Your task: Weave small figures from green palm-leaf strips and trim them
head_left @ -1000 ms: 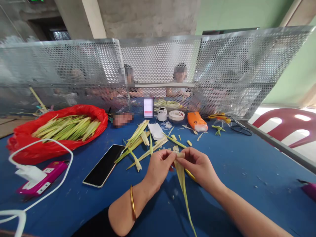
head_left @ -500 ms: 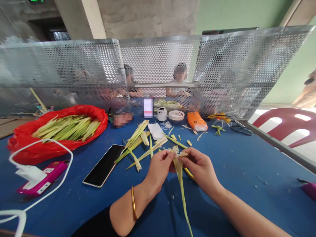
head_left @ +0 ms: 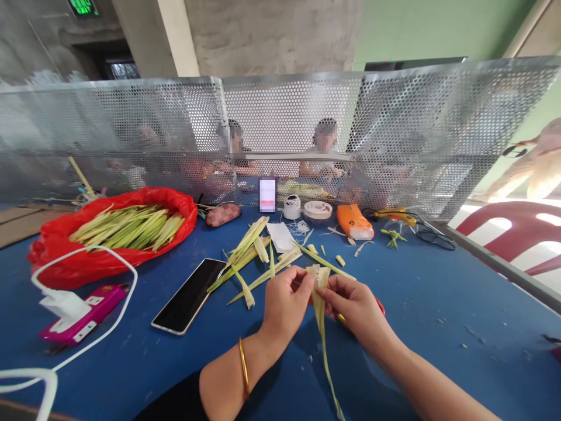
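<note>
Between my two hands is a pale green corn husk, its broad end upright at the fingertips and its twisted narrow tail hanging toward me. My left hand, with a gold bangle on the wrist, pinches the husk's left edge. Thumb and fingers of my right hand grip its right side. Partly hidden under my right hand lies something with red and yellow parts. Loose husk pieces are spread on the blue table just beyond my hands.
At left stand a red bag of husks, a magenta power strip with a white cable, and a black phone. Farther back are a thread spool, a tape roll and an orange packet, before a perforated metal screen.
The broad end of the husk now stands more open and upright between my fingers. My right hand has shifted slightly downward on it. The whole view has tilted a little.
</note>
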`<action>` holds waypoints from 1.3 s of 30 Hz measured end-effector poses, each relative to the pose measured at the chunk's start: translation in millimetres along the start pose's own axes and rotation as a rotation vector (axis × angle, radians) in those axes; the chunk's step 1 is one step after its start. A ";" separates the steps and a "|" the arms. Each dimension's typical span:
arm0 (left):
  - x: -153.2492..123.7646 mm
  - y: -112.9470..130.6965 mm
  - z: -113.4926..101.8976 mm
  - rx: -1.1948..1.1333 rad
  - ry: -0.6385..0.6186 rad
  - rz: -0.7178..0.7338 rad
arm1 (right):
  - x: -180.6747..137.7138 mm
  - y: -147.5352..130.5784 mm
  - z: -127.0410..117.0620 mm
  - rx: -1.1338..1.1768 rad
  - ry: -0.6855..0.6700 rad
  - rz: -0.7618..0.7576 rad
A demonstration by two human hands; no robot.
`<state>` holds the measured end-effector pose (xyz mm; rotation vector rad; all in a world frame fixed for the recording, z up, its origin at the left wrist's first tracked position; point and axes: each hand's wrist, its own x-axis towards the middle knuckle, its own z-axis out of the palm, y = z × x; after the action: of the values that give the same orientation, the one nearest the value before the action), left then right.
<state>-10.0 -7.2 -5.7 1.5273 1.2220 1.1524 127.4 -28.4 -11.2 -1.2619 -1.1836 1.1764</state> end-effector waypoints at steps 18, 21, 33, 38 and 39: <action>1.9 -4.7 4.0 -0.100 -0.002 -0.094 | -0.1 6.1 1.7 -0.028 -0.029 -0.056; 2.0 -5.1 1.8 -0.002 0.019 -0.019 | -0.1 7.4 3.6 -0.037 -0.055 0.014; -0.7 -0.1 7.5 -0.297 -0.134 -0.222 | -2.5 -0.2 2.8 0.001 0.031 -0.064; -1.5 2.2 7.6 -0.395 -0.119 -0.256 | -6.6 0.7 3.1 -0.115 0.126 -0.210; -1.6 2.2 7.6 -0.397 -0.115 -0.255 | -7.0 0.6 3.2 -0.122 0.123 -0.215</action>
<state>-2.3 -9.6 -5.5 1.0905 1.0049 1.0475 123.9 -35.3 -11.8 -1.2448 -1.2796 0.8691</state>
